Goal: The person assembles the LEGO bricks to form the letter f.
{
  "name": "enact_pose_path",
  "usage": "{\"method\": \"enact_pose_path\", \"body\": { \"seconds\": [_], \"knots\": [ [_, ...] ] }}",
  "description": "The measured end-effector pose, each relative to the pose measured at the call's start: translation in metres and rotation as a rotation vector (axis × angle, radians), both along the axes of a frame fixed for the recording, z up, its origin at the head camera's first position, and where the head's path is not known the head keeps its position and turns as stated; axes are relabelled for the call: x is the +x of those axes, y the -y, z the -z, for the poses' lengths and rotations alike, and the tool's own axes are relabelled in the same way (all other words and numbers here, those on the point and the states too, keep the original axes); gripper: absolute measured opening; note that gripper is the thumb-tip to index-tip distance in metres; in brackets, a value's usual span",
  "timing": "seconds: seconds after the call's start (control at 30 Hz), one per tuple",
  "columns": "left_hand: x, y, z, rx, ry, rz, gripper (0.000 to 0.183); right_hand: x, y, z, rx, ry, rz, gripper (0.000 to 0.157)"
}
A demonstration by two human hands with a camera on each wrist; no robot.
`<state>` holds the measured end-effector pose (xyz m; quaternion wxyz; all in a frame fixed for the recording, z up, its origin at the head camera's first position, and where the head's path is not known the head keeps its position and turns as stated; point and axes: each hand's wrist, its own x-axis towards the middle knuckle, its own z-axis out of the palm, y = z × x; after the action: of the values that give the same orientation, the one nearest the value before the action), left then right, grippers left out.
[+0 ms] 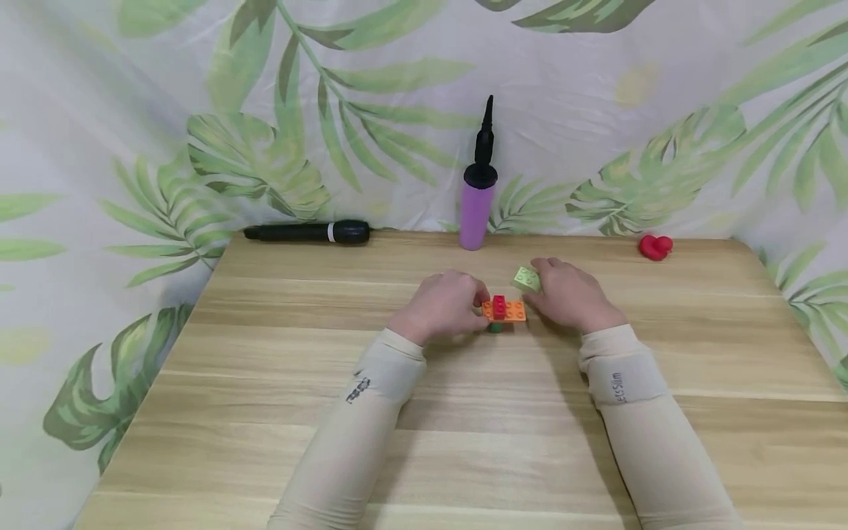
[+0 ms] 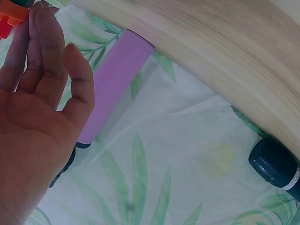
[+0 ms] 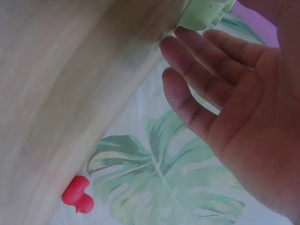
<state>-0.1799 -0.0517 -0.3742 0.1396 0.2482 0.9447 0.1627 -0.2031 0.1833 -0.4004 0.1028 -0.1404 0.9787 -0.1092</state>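
My left hand [image 1: 450, 303] pinches the left end of an orange toy brick [image 1: 514, 311], low over the table. A narrow red brick [image 1: 500, 306] sits across its studs, and part of a green brick [image 1: 495, 327] shows underneath. In the left wrist view, the fingertips reach the orange brick [image 2: 17, 12] at the upper left corner. Just right of this stack, my right hand [image 1: 568, 294] holds a light green brick [image 1: 527, 279] between thumb and fingers, studs up and apart from the orange one. The right wrist view catches only part of the light green brick [image 3: 202, 15].
At the back edge of the wooden table [image 1: 278, 412] stands a purple hand pump [image 1: 475, 213] with a black nozzle. A black cylindrical object with a white band [image 1: 308, 232] lies at the back left. A red toy duck [image 1: 654, 247] sits at the back right, before a leaf-print cloth [image 1: 397, 44].
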Motion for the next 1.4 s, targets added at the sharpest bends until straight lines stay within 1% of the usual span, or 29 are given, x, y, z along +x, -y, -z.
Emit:
{"method": "enact_pose_path", "body": {
  "seconds": [0.17,0.4,0.5,0.57,0.63,0.73,0.87,0.97,1.1,1.4],
  "knots": [
    [0.000,-0.002,0.002,-0.001,-0.009,-0.002,0.036,-0.001,0.001,0.001,0.027,-0.022,-0.007,0.062],
    [-0.001,-0.002,0.004,0.001,-0.010,-0.005,0.036,-0.002,-0.002,0.004,0.011,-0.032,-0.009,0.051],
    [-0.001,-0.002,0.004,-0.002,-0.008,-0.005,0.037,-0.002,-0.005,0.003,-0.022,-0.029,-0.015,0.046],
    [-0.001,-0.002,0.005,-0.005,-0.004,-0.005,0.037,-0.002,-0.007,0.001,-0.074,-0.026,-0.024,0.044],
    [-0.001,-0.002,0.006,-0.008,-0.002,-0.007,0.036,-0.002,-0.009,-0.002,-0.145,-0.014,-0.034,0.043],
    [-0.001,-0.002,0.006,-0.006,-0.002,-0.009,0.035,0.001,-0.011,-0.010,-0.250,0.006,-0.058,0.041],
    [-0.002,-0.003,0.006,0.007,-0.012,-0.007,0.035,0.008,-0.013,-0.027,-0.322,0.016,-0.101,0.037],
    [-0.002,-0.003,0.006,0.016,-0.016,-0.004,0.036,0.014,-0.012,-0.037,-0.343,0.013,-0.145,0.035],
    [-0.003,-0.002,0.006,0.016,-0.019,-0.001,0.036,0.018,-0.009,-0.044,-0.350,0.016,-0.184,0.035],
    [-0.002,-0.003,0.005,0.009,-0.038,0.002,0.036,0.023,-0.006,-0.045,-0.331,-0.004,-0.215,0.035]
  ]
}}
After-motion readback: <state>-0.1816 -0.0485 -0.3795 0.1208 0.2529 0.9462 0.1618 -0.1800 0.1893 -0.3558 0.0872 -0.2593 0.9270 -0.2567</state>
